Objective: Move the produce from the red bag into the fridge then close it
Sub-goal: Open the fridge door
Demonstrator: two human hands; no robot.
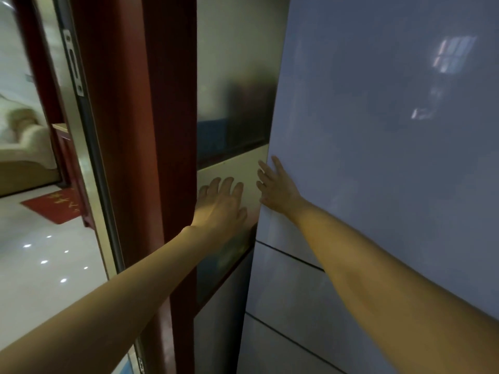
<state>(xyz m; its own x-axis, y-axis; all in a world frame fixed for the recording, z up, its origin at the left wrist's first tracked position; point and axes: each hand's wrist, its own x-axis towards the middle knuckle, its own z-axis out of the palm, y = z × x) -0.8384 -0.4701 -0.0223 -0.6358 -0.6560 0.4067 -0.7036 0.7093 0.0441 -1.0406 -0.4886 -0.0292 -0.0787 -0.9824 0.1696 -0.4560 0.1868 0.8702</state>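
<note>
Fridge door (378, 130), grey-blue and glossy, fills the right side and looks shut. Both hands are flat with straight fingers: the right hand (275, 184) presses the door's left edge, the left hand (221, 203) lies on the fridge side panel (232, 76) beside the red-brown door frame (151, 130).

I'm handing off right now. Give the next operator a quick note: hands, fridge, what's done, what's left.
Left hand: open, fingers spread, at the fridge side beside the red door frame.
Right hand: open, flat on the fridge door near its left edge.
Door looks shut or nearly so; no gap shows from the head view.
Red bag and produce: out of view, so loading can't be confirmed.
Left: check the door is sealed, check the bag is empty.
</note>
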